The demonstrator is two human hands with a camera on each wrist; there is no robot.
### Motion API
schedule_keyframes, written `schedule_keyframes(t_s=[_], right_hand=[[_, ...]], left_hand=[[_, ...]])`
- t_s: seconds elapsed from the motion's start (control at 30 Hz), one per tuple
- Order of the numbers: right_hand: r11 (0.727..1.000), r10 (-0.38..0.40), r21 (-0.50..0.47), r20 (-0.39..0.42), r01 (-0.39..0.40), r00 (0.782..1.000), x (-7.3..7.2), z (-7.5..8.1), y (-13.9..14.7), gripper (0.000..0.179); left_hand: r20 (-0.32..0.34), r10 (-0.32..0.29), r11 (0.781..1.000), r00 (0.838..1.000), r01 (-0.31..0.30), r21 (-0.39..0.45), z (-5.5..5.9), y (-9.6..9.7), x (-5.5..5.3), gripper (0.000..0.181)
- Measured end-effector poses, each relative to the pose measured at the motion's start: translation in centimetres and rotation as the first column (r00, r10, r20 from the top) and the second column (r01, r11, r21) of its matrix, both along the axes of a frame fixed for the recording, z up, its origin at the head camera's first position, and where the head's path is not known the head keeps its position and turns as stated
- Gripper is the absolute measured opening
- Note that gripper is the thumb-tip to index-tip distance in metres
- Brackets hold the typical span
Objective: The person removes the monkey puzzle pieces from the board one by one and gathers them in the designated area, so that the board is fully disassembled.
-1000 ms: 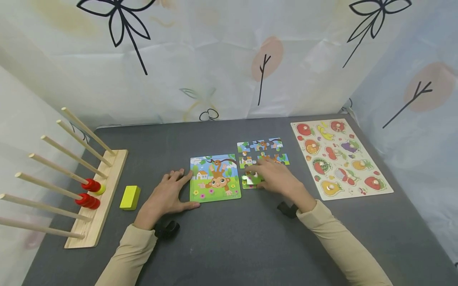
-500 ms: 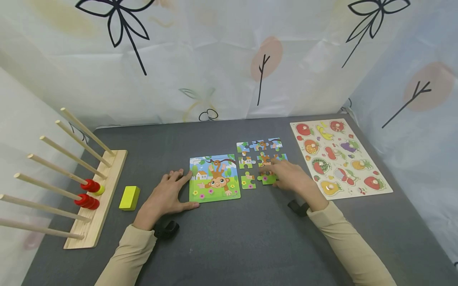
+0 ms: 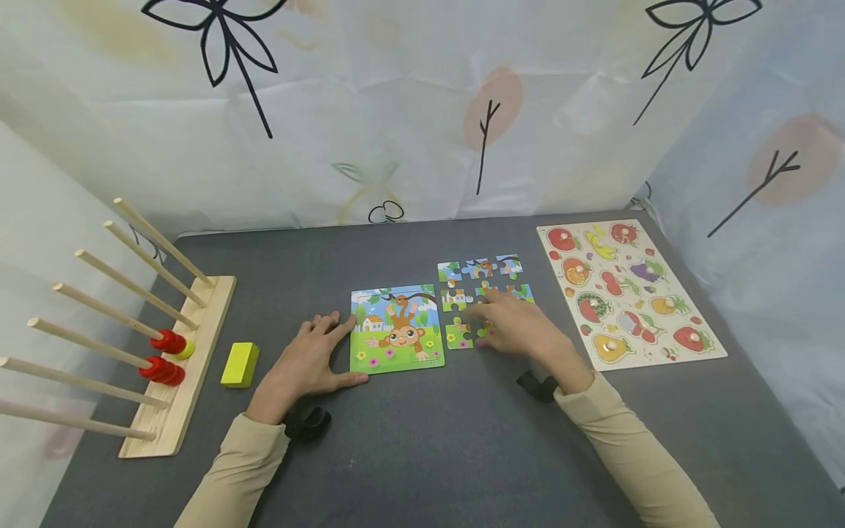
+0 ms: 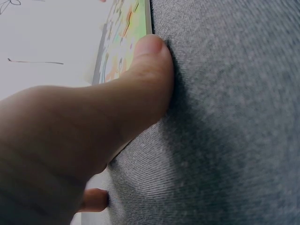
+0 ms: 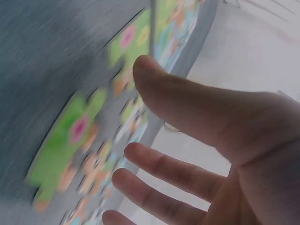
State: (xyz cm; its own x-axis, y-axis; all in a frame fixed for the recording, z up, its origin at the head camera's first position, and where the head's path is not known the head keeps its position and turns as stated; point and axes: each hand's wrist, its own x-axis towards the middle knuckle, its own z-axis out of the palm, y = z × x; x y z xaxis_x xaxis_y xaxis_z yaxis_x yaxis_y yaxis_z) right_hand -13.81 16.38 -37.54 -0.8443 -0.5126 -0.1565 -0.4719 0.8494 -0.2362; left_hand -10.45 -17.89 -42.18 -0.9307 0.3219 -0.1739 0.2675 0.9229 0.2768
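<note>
In the head view, my left hand rests at the left side of a monkey puzzle board. Its fingers lie by the left edge and its thumb touches the near left corner, also visible as the thumb in the left wrist view. My right hand is just above loose jigsaw pieces right of the board, fingers apart and holding nothing. A green piece with a pink flower lies below it in the right wrist view. Another corner piece lies nearer the board. The hand hides part of the lower right pieces.
At left stands a wooden peg stand with red rings on its pegs. Beside it lies a yellow block. A fruit puzzle board lies at the right of the grey table. A patterned cloth hangs behind.
My right hand carried a green piece from over the corner piece rightward and let go of it in the bottom row. It has since shifted slightly left. My left hand has stayed put.
</note>
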Motion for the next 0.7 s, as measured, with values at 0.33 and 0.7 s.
schedule_keyframes(t_s=[0.33,0.7], right_hand=[[0.993,0.118,-0.014,-0.036,-0.118,0.992,0.8,0.1,-4.2,0.058],[0.974,0.227,-0.009,-0.005,-0.227,0.974,1.2,-1.5,-7.3,0.058]], left_hand=[[0.007,-0.002,1.000,1.000,0.002,0.007,0.0,0.0,0.0,0.103],[0.006,0.002,1.000,1.000,-0.003,0.012,-0.1,0.0,0.0,0.103]])
